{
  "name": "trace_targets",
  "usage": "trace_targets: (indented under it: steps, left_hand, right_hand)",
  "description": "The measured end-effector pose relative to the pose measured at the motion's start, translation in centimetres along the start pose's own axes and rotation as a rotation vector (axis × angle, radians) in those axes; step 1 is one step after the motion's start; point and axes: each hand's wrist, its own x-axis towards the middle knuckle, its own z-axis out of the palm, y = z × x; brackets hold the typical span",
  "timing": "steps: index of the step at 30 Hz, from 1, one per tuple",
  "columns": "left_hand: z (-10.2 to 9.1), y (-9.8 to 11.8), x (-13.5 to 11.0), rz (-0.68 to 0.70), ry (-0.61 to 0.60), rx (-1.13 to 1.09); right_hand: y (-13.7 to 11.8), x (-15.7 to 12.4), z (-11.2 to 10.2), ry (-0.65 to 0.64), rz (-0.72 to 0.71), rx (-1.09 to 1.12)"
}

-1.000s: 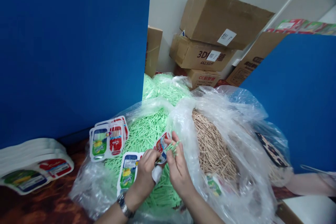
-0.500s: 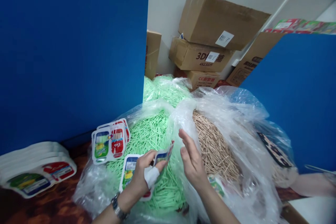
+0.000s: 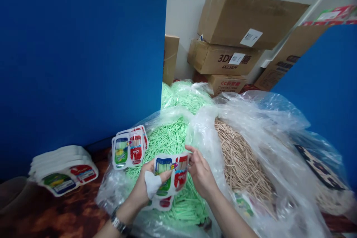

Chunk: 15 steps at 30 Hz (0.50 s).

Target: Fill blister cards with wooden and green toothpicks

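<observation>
My left hand [image 3: 149,178], with a white wrap around the thumb base and a watch on the wrist, grips a printed pouch [image 3: 167,189] by its left side. The pouch has a green bottle half and a red cola half, its front towards me. At its right edge are the bent fingers of my right hand [image 3: 200,173], closed on that edge. Below it another pouch [image 3: 166,202] lies partly hidden on thin green sticks [image 3: 192,208] in a clear plastic bag. More filled pouches [image 3: 129,148] lie stacked at the bag's left side.
Thin brown sticks [image 3: 242,160] fill a second clear bag [image 3: 279,141] on the right. A stack of flat pouches [image 3: 67,171] lies at left. Blue panels [image 3: 83,52] stand on both sides, and cardboard boxes [image 3: 251,18] are piled behind.
My left hand has turned the pouch to face me. My right hand, open and apart before, has come to its right edge. The view has shifted left; a forearm at far right has left it.
</observation>
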Motion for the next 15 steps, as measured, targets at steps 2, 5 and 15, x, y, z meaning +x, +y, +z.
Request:
trace_targets:
  steps: [2,5,15]
  left_hand:
    - [-2.4,0.8,-0.3,0.016,0.065,0.031]
    - [-6.3,2.4,-0.4,0.016,0.246,0.034]
    - [-11.4,3.2,1.5,0.023,0.336,0.119]
  right_hand:
    - [0.9,0.1,0.3,-0.093,-0.038,-0.280]
    - [2.4,0.1,1.1,-0.284,-0.194,-0.981]
    - [2.9,1.9,2.9,-0.316,-0.157,-1.523]
